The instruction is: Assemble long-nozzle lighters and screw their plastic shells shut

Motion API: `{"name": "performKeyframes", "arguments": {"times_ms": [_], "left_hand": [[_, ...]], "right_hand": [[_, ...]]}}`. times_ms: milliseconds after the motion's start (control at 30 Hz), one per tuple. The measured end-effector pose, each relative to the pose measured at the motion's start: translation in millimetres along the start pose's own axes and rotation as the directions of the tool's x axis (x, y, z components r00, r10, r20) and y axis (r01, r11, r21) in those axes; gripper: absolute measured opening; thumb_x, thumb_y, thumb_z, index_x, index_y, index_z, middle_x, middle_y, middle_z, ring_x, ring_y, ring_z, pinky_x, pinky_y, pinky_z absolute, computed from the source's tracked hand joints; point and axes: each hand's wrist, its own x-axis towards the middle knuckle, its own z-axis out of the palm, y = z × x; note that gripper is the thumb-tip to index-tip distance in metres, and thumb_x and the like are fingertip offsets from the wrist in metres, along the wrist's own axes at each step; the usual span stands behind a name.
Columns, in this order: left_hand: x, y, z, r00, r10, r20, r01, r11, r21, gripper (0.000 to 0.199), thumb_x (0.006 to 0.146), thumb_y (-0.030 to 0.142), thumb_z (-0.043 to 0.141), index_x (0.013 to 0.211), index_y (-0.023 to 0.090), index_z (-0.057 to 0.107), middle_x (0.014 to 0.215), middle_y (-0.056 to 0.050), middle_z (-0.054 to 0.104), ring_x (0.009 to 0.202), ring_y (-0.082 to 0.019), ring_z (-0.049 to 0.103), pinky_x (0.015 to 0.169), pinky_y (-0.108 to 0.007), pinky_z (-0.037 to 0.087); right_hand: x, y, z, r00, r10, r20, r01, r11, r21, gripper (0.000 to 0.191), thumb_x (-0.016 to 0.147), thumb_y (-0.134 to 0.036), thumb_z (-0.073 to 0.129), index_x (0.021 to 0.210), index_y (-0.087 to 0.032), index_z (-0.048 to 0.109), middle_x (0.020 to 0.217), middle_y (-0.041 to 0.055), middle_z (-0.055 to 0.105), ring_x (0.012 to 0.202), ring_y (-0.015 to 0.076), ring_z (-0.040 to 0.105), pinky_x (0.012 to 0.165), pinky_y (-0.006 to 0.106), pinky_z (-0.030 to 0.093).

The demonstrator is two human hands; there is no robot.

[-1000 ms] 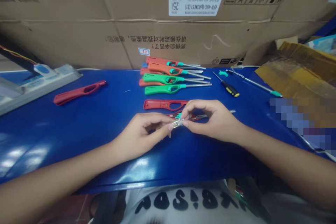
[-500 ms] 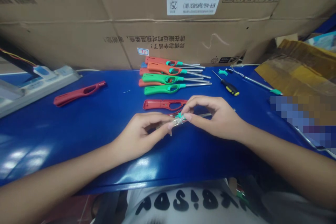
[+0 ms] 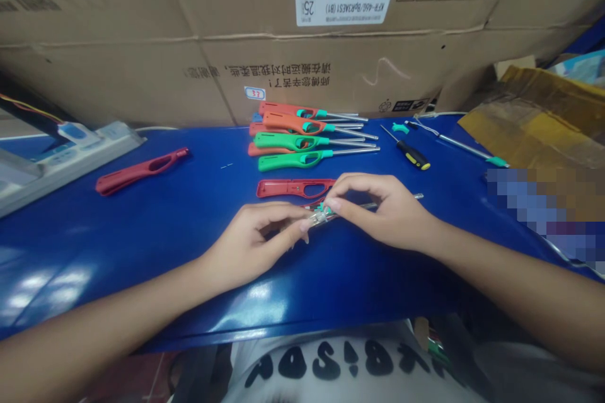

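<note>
"Head view: where is the small clear part point(image 3: 317, 219) held?"

"Over the blue table point(image 3: 142, 233), on the near side of the red shell point(image 3: 286, 188). It is pinched between the thumb and fingers of the left hand point(image 3: 253, 238)."

"And the right hand point(image 3: 391, 209)?"

"Its thumb and forefinger are brought close together at the part's right end; whether anything is pinched there cannot be told."

"How is the part likely to be handled?"

"As something light and stiff, probably plastic, so little force should be needed. Its sides look smooth and may be found slippery; if squeezed hard, it might be cracked."

"Where is it best gripped?"

"By its long sides, back from the right end, so that end is left free."
</note>
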Motion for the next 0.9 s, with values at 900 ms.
{"name": "performKeyframes", "arguments": {"times_ms": [900], "left_hand": [[12, -6, -8.6, 0.949, -0.317, -0.012, 0.303, 0.918, -0.255, 0.03, 0.091, 0.042, 0.068, 0.081, 0.015, 0.071, 0.07, 0.0, 0.066, 0.059, -0.01, 0.055, 0.06, -0.021, 0.047]], "right_hand": [[1, 22, -1, 0.979, -0.115, 0.168, 0.145, 0.973, -0.18, 0.007, 0.091, -0.017, 0.062, 0.092, -0.018, 0.069, 0.07, -0.0029, 0.061, 0.057, 0.0078, 0.049, 0.055, 0.021, 0.039]]}}
